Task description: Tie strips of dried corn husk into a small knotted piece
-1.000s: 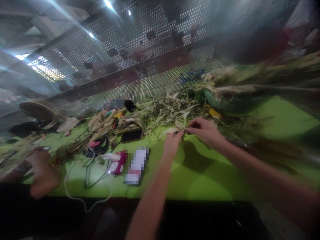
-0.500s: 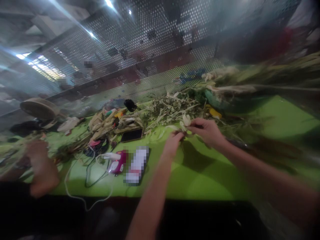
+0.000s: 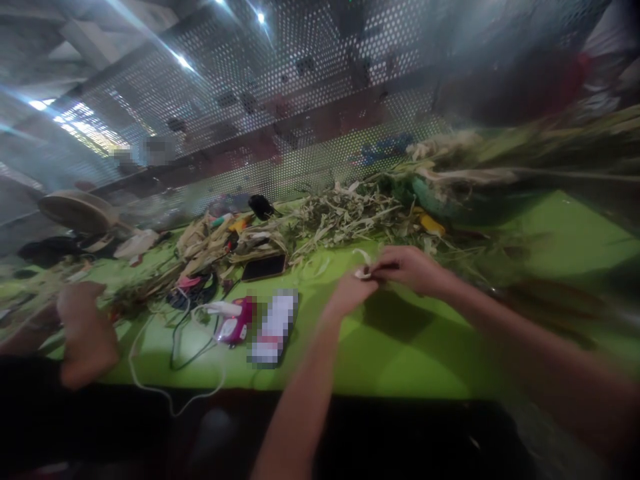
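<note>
My left hand (image 3: 354, 292) and my right hand (image 3: 410, 270) meet above the green tabletop (image 3: 400, 367), fingers pinched close together. Between them shows a pale strip of husk (image 3: 362, 273), one thin end curling up beyond the fingertips. Most of it is hidden by my fingers. Just past my hands lies a heap of dried husk strips and scraps (image 3: 345, 213). A yellow-handled tool (image 3: 430, 223) rests behind my right hand, its kind unclear.
A dark phone (image 3: 263, 267), a blurred-out phone-like object (image 3: 274, 328) and a purple power strip (image 3: 235, 322) with cables lie on the left. A green basin (image 3: 440, 200) stands back right. Another person's arm (image 3: 87, 333) rests at far left. A perforated metal screen (image 3: 310, 100) rises behind.
My hands have drawn closer together, and the pale husk, which stood up as a fuller bunch, is now mostly covered by my fingers. The other person's arm has shifted slightly.
</note>
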Demonstrator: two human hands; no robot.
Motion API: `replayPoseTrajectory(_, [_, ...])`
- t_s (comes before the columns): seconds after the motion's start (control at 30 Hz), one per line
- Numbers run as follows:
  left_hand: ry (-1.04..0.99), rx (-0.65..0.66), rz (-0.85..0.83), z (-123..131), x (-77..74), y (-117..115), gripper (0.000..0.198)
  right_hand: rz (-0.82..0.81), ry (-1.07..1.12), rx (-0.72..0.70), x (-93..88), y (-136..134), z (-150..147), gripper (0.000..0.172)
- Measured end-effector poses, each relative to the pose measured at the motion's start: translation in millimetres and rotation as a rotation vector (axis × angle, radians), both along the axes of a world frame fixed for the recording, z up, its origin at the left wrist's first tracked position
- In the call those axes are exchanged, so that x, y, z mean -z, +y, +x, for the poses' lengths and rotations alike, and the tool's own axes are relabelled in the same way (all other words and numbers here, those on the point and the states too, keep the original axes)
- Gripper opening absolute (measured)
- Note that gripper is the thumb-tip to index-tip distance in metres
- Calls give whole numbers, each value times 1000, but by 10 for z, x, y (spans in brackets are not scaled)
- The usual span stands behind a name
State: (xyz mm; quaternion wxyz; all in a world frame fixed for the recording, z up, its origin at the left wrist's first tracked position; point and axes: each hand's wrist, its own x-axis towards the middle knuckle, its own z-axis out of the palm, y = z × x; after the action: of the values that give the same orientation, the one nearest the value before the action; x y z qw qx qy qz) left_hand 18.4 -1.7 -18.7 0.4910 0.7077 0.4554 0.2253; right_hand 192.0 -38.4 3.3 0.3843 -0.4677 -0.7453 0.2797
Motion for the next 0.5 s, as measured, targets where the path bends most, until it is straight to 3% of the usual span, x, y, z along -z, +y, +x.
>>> replayPoseTrajectory(0.17, [60, 111, 176, 19, -71, -43, 6, -88, -16, 184, 60, -13, -49, 7])
replayPoseTrajectory(0.3, [45, 145, 220, 18, -92, -39, 8, -104, 80, 290, 122, -1, -78, 31])
replayPoseTrajectory(0.4, [-29, 118, 118, 17, -56, -21, 8, -104, 160, 275, 139, 1, -108, 21])
replayPoseTrajectory(0.5, [-188, 48, -68, 19, -9, -8, 13, 19, 210, 305, 111, -25, -137, 11])
